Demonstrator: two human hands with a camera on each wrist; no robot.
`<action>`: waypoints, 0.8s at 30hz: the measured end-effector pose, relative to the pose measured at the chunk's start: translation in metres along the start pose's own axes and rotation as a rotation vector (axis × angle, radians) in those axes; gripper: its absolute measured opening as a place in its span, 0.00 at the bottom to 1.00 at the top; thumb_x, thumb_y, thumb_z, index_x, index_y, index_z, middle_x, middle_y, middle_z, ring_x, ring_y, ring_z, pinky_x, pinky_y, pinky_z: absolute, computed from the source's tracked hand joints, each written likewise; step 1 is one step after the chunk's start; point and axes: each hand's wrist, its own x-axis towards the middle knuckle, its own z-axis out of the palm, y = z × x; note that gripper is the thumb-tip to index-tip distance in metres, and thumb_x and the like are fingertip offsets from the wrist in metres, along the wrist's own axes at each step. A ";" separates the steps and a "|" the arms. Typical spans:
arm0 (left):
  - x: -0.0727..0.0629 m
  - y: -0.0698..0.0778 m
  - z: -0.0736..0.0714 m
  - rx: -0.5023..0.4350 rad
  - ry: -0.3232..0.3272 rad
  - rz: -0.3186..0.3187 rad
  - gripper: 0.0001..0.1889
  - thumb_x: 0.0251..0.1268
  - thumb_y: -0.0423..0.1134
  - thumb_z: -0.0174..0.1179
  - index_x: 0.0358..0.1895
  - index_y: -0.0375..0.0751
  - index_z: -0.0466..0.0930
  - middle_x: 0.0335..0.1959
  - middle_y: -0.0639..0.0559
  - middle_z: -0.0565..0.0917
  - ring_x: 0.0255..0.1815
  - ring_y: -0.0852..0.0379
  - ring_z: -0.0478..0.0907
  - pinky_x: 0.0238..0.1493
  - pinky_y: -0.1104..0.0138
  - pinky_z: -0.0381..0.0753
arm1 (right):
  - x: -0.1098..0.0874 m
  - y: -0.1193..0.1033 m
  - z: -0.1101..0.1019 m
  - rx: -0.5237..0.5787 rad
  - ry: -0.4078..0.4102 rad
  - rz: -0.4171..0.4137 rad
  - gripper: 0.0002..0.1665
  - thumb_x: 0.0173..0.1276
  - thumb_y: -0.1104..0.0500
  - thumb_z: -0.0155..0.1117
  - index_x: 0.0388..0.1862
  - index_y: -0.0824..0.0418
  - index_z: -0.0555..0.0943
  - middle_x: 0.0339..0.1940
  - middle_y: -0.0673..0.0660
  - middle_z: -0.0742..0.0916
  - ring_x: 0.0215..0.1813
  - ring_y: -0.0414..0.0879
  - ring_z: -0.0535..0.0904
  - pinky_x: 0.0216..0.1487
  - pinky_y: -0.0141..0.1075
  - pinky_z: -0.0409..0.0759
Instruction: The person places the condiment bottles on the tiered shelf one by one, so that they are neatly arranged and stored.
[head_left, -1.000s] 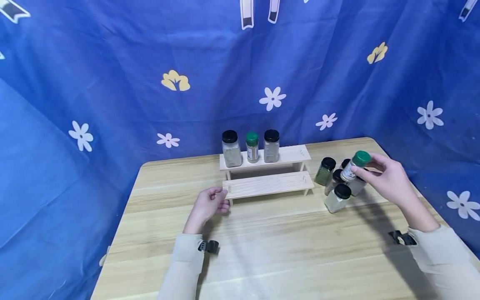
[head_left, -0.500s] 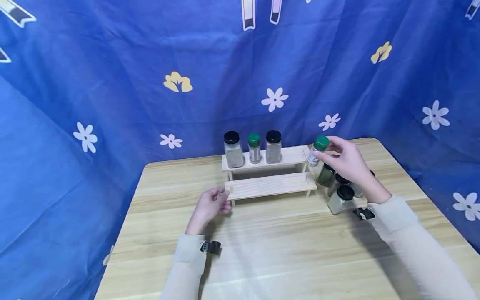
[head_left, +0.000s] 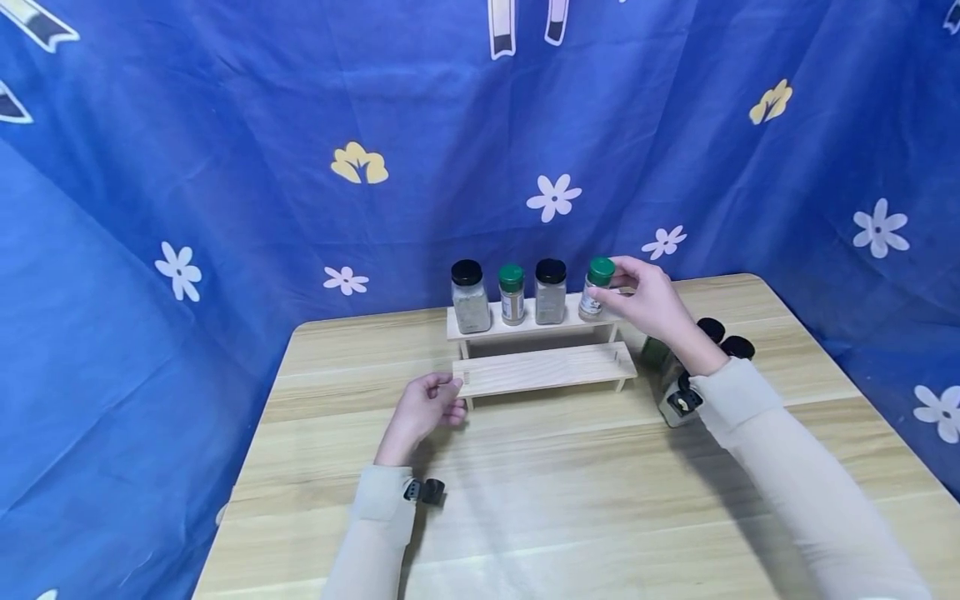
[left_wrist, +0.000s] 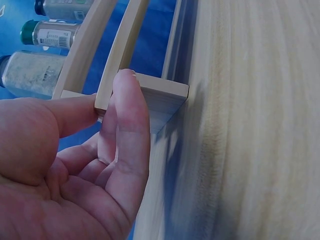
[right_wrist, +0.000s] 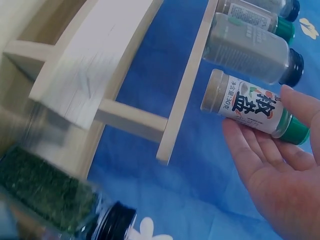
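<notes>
A two-step wooden spice rack [head_left: 543, 371] stands on the table. My left hand [head_left: 423, 408] pinches the left end of its lower step between thumb and index finger, as the left wrist view shows. With my right hand [head_left: 647, 304] I hold a small green-capped spice jar [right_wrist: 250, 102] by its label and cap, upright at the right end of the upper step. Along that step to its left stand a black-capped jar [head_left: 551, 293], another green-capped jar [head_left: 512, 296] and a larger black-capped jar [head_left: 470, 298].
Several black-capped jars cluster on the table right of the rack, partly hidden by my right forearm. Among them is a jar of green flakes [right_wrist: 47, 192]. A blue patterned curtain [head_left: 255, 167] hangs behind the wooden table [head_left: 525, 517].
My right hand has carried the green-capped spice jar leftward from above the jar cluster to the right end of the upper step. The left hand has kept its grip on the rack.
</notes>
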 end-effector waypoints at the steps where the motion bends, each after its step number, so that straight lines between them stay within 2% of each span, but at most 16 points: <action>1: 0.000 0.000 0.000 -0.002 0.002 -0.001 0.29 0.81 0.40 0.59 0.73 0.24 0.66 0.39 0.34 0.88 0.29 0.58 0.88 0.41 0.63 0.96 | 0.001 -0.001 0.002 -0.005 -0.004 0.000 0.25 0.68 0.56 0.78 0.60 0.62 0.84 0.49 0.62 0.92 0.50 0.48 0.90 0.43 0.19 0.84; 5: 0.000 -0.001 0.001 -0.003 0.001 -0.002 0.29 0.81 0.40 0.59 0.74 0.23 0.66 0.39 0.34 0.88 0.29 0.57 0.88 0.41 0.63 0.96 | 0.006 -0.003 0.007 -0.024 -0.024 0.004 0.25 0.68 0.55 0.78 0.61 0.62 0.83 0.50 0.62 0.92 0.54 0.55 0.90 0.47 0.23 0.85; 13: -0.001 -0.001 0.001 0.009 0.006 0.007 0.28 0.81 0.40 0.58 0.73 0.23 0.67 0.38 0.35 0.88 0.28 0.57 0.88 0.41 0.62 0.96 | 0.012 -0.003 0.016 -0.032 -0.043 0.018 0.27 0.69 0.52 0.77 0.62 0.62 0.82 0.52 0.62 0.92 0.56 0.57 0.90 0.60 0.49 0.88; 24: -0.001 -0.001 0.001 0.013 0.007 0.010 0.28 0.82 0.39 0.58 0.73 0.23 0.67 0.37 0.35 0.88 0.28 0.57 0.87 0.41 0.62 0.96 | 0.014 0.000 0.019 -0.022 -0.056 0.022 0.27 0.70 0.52 0.76 0.63 0.62 0.82 0.54 0.64 0.91 0.58 0.59 0.89 0.64 0.54 0.88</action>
